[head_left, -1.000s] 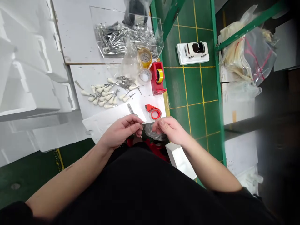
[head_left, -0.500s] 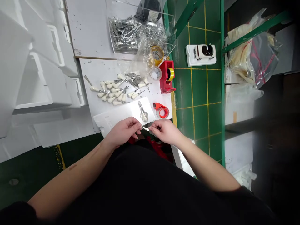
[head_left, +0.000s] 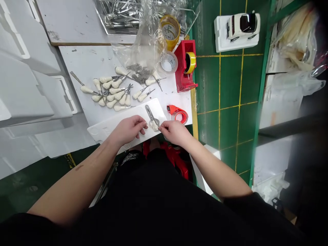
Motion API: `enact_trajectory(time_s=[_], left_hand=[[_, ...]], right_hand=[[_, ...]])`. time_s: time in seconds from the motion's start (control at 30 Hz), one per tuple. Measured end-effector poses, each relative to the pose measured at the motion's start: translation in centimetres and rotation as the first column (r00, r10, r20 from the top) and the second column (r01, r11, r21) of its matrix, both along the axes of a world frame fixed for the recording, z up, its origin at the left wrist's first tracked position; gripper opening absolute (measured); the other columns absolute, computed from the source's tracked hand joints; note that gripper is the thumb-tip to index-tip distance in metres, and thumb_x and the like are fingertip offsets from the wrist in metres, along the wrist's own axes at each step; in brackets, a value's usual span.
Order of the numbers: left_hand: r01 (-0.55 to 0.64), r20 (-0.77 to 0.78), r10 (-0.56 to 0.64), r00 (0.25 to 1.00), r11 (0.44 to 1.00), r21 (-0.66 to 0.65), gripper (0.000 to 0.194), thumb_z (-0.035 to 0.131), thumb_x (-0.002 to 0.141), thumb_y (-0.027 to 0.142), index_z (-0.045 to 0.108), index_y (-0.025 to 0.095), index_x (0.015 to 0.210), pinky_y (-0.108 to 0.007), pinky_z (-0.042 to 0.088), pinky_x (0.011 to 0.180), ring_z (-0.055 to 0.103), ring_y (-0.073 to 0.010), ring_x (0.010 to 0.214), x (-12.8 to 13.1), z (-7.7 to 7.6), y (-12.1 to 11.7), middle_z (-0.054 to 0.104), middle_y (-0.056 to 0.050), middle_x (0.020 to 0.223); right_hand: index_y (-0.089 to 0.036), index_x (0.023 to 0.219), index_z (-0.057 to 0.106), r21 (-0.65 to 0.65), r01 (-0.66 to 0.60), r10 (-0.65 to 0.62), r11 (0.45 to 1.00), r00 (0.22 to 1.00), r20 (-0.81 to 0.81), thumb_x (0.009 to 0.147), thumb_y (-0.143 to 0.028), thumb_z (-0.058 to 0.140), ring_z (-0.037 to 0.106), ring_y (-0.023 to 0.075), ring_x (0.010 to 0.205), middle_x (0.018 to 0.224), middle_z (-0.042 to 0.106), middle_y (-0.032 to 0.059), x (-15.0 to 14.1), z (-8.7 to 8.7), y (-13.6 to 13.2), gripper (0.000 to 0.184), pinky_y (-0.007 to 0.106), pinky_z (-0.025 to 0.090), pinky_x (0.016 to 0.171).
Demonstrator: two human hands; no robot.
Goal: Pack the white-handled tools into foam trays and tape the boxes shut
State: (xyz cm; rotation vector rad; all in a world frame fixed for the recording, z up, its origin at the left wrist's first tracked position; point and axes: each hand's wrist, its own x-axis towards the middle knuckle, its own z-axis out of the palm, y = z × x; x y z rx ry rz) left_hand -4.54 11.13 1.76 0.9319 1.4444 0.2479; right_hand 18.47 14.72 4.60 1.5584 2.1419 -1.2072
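Right grip (head_left: 176, 132) at the rounded end of a white-handled tool (head_left: 153, 125) on the foam slab (head_left: 138, 111).
Head view: the right fingertips meet at the handle; whether they hold it, I cannot tell. It lies over a metal piece (head_left: 148, 110). Left grip (head_left: 130, 129) is loosely curled over the slab, its contents hidden. Beyond, more white handles (head_left: 117, 90) cluster on the surface (head_left: 84, 65), left of a red tape cutter (head_left: 173, 109).
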Motion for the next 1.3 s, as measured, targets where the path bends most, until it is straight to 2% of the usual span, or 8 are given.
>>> enact_trajectory(time_s=[0.17, 0.23, 0.5, 0.7, 0.87, 1.0, 1.17, 1.3], left_hand=[[0.131, -0.294, 0.016, 0.956, 0.872, 0.471, 0.025, 0.061, 0.094, 0.041, 0.077, 0.021, 0.095, -0.036, 0.048, 0.081, 0.066, -0.0241, 0.092, 0.3, -1.5, 0.7, 0.074, -0.006, 0.094], [0.169, -0.325, 0.033, 0.945, 0.802, 0.573, 0.028, 0.060, 0.095, 0.039, 0.079, 0.019, 0.098, -0.037, 0.048, 0.084, 0.065, -0.0248, 0.095, 0.3, -2.4, 0.9, 0.074, -0.008, 0.095], [0.262, -0.485, 0.084, 0.870, 0.754, 0.602, 0.045, 0.070, 0.089, 0.043, 0.069, 0.016, 0.125, -0.044, 0.045, 0.098, 0.059, -0.0303, 0.103, 0.8, -5.4, 1.7, 0.068, -0.012, 0.103], [0.139, -0.493, 0.171, 0.853, 0.837, 0.530, 0.052, 0.064, 0.092, 0.041, 0.058, 0.013, 0.136, -0.049, 0.043, 0.109, 0.054, -0.0327, 0.127, 1.1, -2.7, 3.2, 0.058, -0.017, 0.134], [0.548, -0.541, -0.198, 0.818, 0.554, 0.627, 0.066, 0.050, 0.098, 0.036, 0.037, 0.007, 0.156, -0.062, 0.003, 0.127, 0.012, -0.0360, 0.159, 4.7, -3.6, -0.3, 0.028, -0.022, 0.167], [0.635, -0.552, -0.326, 0.767, 0.508, 0.582, 0.065, 0.046, 0.098, 0.030, 0.035, 0.005, 0.157, -0.063, -0.007, 0.125, 0.000, -0.0352, 0.160, 6.1, -6.3, -1.6, 0.028, -0.021, 0.167], [0.645, -0.564, -0.329, 0.758, 0.504, 0.574, 0.071, 0.050, 0.094, 0.030, 0.033, 0.004, 0.157, -0.052, 0.020, 0.128, 0.015, -0.0320, 0.159, 1.1, -5.1, -0.9, 0.029, -0.022, 0.166], [0.541, -0.613, -0.095, 0.784, 0.588, 0.601, 0.067, 0.034, 0.097, 0.034, 0.034, -0.010, 0.148, -0.066, 0.036, 0.116, 0.029, -0.0447, 0.152, -7.5, -3.2, -6.8, 0.039, -0.041, 0.152]], right_hand=[[-0.023, 0.104, 0.077, -0.034, 0.117, -0.118, 0.993, 0.993, -0.020, 0.096, -0.036, 0.063, 0.063, 0.0194, 0.076, 0.081, 0.073, 0.0025, 0.0, -1.5, 0.5, 0.020, 0.028, 0.040, 0.068], [-0.026, 0.138, 0.063, -0.038, 0.206, -0.208, 0.978, 0.977, -0.050, 0.092, -0.033, 0.069, 0.066, 0.0210, 0.082, 0.084, 0.075, 0.0010, 0.1, -2.1, 0.5, 0.047, 0.029, 0.044, 0.074], [-0.022, 0.153, 0.042, 0.062, 0.287, -0.294, 0.956, 0.940, 0.175, 0.089, -0.049, 0.071, 0.068, 0.0341, 0.100, 0.094, 0.075, 0.0106, -0.8, -4.6, 0.3, 0.075, 0.039, 0.050, 0.080], [-0.012, 0.149, 0.043, 0.129, 0.344, -0.364, 0.930, 0.912, 0.188, 0.083, -0.065, 0.070, 0.066, 0.0375, 0.108, 0.114, 0.070, 0.0206, 1.6, -4.2, 0.3, 0.089, 0.046, 0.053, 0.088], [-0.009, 0.146, 0.051, 0.523, 0.183, -0.095, 0.832, 0.977, -0.190, 0.103, -0.039, 0.046, 0.047, 0.0322, 0.140, 0.148, 0.053, 0.0192, 0.4, -4.5, -0.9, 0.052, 0.049, 0.037, 0.118], [-0.007, 0.154, 0.041, 0.584, -0.030, 0.155, 0.811, 0.974, -0.166, 0.104, -0.032, 0.041, 0.017, 0.0321, 0.158, 0.167, 0.028, 0.0171, -2.1, -7.2, -0.4, 0.056, 0.052, 0.020, 0.128], [-0.008, 0.161, 0.028, 0.497, -0.143, 0.207, 0.856, 0.975, -0.075, 0.102, -0.044, 0.046, 0.004, 0.0327, 0.160, 0.172, 0.013, 0.0156, -3.6, -8.4, 0.3, 0.072, 0.056, 0.012, 0.129], [-0.012, 0.161, 0.031, 0.478, -0.110, 0.114, 0.871, 0.993, 0.022, 0.099, -0.040, 0.052, 0.004, 0.0394, 0.159, 0.171, 0.005, 0.0185, -6.1, -6.4, -0.4, 0.071, 0.064, 0.005, 0.126]])
